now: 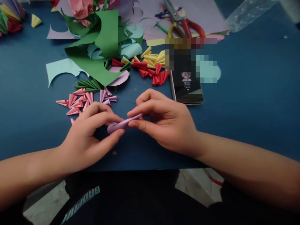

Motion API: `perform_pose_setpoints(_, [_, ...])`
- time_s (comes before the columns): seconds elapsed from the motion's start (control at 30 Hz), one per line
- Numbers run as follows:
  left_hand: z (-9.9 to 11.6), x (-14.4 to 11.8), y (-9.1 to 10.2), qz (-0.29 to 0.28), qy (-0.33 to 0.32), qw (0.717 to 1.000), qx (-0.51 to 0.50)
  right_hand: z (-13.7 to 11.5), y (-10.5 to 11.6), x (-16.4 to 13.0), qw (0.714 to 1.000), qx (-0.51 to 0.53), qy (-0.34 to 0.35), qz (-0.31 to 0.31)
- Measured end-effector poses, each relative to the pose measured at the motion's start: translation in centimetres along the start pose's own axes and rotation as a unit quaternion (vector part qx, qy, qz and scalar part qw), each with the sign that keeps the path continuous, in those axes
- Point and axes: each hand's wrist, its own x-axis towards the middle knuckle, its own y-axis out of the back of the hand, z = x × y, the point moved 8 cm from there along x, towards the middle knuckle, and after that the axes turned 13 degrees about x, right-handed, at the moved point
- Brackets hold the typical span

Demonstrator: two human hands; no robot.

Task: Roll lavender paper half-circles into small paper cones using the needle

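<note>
A folded piece of light purple paper (115, 126) is pinched between both hands, just above the near part of the table. My left hand (91, 134) grips its wider, curved end between thumb and fingers. The narrow end sits between the thumb and index finger of my right hand (164, 122). A thin needle-like object (131, 101) pokes out by the right fingers; whether they touch it I cannot tell. Just beyond my left hand lie small rolled cones of pink paper (75, 104), purple paper (108, 96) and green paper (87, 84).
Red cones (160, 78) and yellow cones (153, 57) lie farther back. A phone (186, 84) rests beyond my right hand. Scissors (179, 23), green paper scraps (106, 34) and a clear plastic bottle or wrap (248, 14) are at the back of the blue table (246, 103).
</note>
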Motion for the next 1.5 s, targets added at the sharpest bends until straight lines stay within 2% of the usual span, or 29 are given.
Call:
perform_pose_setpoints(0.13, [0.7,-0.3,-0.4,-0.023,-0.028,0.999,-0.006,0.5,-0.4,0.2,0.996,0.066,-0.058,-0.005])
perform_pose_setpoints(0.27, [0.2,-0.7,-0.7,-0.040,0.013,0.999,-0.006,1.4,-0.1,0.0,0.980,0.133,-0.140,0.055])
perform_pose_setpoints(0.4, [0.1,-0.4,-0.8,-0.043,0.027,0.999,-0.008,1.9,-0.1,-0.1,0.964,0.189,-0.166,0.086])
perform_pose_setpoints(0.5, [-0.2,-0.1,-1.1,-0.053,0.054,0.996,-0.055,2.5,-0.5,-0.2,0.956,0.213,-0.182,0.088])
perform_pose_setpoints(0.6, [-0.5,0.0,-1.3,-0.038,0.081,0.991,-0.097,2.7,-1.1,-0.3,0.952,0.239,-0.173,0.076])
perform_pose_setpoints(0.7, [-0.8,-0.1,-1.3,-0.024,0.097,0.990,-0.097,2.8,-1.3,-0.4,0.956,0.233,-0.166,0.070])
perform_pose_setpoints(0.87, [-0.9,-0.2,-1.8,-0.055,0.114,0.982,-0.142,2.3,-0.7,-0.6,0.968,0.181,-0.151,0.081])
perform_pose_setpoints(1.03, [-1.1,-0.4,-1.8,-0.065,0.114,0.975,-0.178,1.9,-0.3,-0.8,0.972,0.171,-0.128,0.098])
perform_pose_setpoints(1.23, [-1.5,-0.5,-1.3,-0.055,0.106,0.980,-0.156,1.4,0.0,-0.9,0.979,0.126,-0.120,0.111])
perform_pose_setpoints(1.5, [-1.9,-0.6,-0.7,-0.015,0.117,0.986,-0.116,1.4,-0.2,-0.9,0.979,0.152,-0.101,0.094])
